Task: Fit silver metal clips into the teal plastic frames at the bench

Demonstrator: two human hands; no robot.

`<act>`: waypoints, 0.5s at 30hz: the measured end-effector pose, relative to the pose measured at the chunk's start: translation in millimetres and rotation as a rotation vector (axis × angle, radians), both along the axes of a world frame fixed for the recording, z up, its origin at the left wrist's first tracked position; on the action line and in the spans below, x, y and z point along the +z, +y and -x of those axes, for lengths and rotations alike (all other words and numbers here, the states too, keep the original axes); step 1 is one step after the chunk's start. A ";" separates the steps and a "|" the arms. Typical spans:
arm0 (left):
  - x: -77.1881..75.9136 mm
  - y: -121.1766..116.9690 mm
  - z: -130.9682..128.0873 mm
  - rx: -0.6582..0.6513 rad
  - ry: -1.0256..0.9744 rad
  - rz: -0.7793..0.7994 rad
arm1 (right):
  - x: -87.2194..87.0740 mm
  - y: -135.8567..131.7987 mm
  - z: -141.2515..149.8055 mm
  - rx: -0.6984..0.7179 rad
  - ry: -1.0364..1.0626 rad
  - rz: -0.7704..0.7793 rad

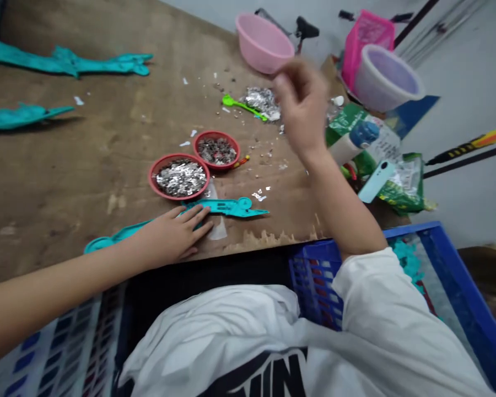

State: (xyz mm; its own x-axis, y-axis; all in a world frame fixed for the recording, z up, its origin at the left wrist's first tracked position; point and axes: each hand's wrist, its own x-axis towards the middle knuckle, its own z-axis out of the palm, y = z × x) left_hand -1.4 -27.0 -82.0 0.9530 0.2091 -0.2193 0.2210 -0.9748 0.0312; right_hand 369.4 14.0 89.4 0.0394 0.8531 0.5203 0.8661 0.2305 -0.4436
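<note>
Free tabletop [111,143] left of bowls [159,191], apparent bottle [353,143] right

a small, informal handwork workshop. the setting is indicated by a broad, worn brown wooden worktable [119,127] with a splintered front edge; two round red plastic bowls [154,188] filled with small silvery metal pieces [182,177]; long turquoise moulded plastic parts [231,208] laid on the board; and a blue lattice-sided plastic crate [314,281] at its edge. a flat pale-green phone [377,181] at the right suggests makeshift quarters.
</note>
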 end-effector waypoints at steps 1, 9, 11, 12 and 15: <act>2.7 1.9 1.0 0.004 0.005 0.006 | -23.7 19.8 15.5 0.043 -0.071 0.118; 21.6 8.0 -2.6 0.014 0.080 0.145 | -134.2 89.9 58.5 0.207 -0.508 0.749; 28.9 5.3 -5.3 0.028 0.109 0.181 | -142.7 97.3 58.3 0.227 -0.542 0.771; 32.2 3.7 -6.1 0.035 0.120 0.197 | -145.5 99.5 57.9 0.227 -0.549 0.772; 38.4 -0.7 -6.4 0.038 0.150 0.234 | -147.8 101.8 53.7 0.228 -0.520 0.751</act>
State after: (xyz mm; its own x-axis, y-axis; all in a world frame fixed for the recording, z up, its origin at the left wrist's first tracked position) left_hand 5.0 -27.7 -43.6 0.8986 0.1714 -0.4039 0.2768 -0.9357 0.2187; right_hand 315.7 115.7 -58.4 -0.2525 0.9311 -0.2634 0.9665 0.2295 -0.1152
